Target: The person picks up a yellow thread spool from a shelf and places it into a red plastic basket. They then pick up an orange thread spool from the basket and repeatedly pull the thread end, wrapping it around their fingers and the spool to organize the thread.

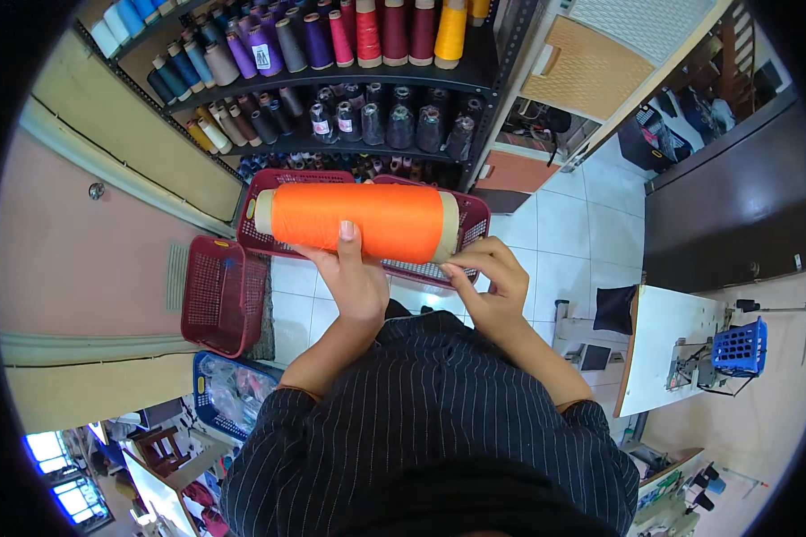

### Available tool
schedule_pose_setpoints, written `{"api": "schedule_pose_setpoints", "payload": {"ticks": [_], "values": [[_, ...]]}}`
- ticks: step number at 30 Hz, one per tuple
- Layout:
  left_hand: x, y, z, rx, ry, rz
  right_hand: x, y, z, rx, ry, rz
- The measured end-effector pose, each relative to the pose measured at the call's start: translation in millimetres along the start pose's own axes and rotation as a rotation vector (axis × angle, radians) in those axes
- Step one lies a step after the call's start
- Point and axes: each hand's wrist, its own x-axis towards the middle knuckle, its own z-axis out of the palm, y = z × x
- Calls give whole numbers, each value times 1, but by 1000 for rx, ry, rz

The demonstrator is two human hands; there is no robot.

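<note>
A large cone of orange thread (376, 218) lies sideways in front of my chest, its wide end to the right. My left hand (352, 275) holds it from below, with the thumb across the thread and the other fingers mostly hidden beneath. At the lower edge of the cone's wide cardboard end, my right hand (494, 278) has its thumb and index finger pinched together. Whether a thread end is between those fingertips is too small to tell. Maroon plastic baskets (473, 208) stand behind and below the cone.
Black metal shelves (275, 84) ahead carry rows of thread cones in many colours. Another maroon basket (208, 295) and a blue basket with plastic bags (205, 403) stand at the left. To the right is a white sewing table (675, 342) with a small blue basket (739, 346).
</note>
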Motion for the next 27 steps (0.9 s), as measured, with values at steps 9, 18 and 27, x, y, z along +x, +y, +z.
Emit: {"api": "schedule_pose_setpoints", "payload": {"ticks": [9, 18, 27], "values": [[39, 19, -14, 66, 63, 138, 14, -2, 43, -23, 65, -65], [86, 63, -74, 69, 60, 3, 50, -9, 128, 356, -115, 158], [130, 90, -133, 219, 200, 171, 59, -21, 216, 42, 104, 24]]}}
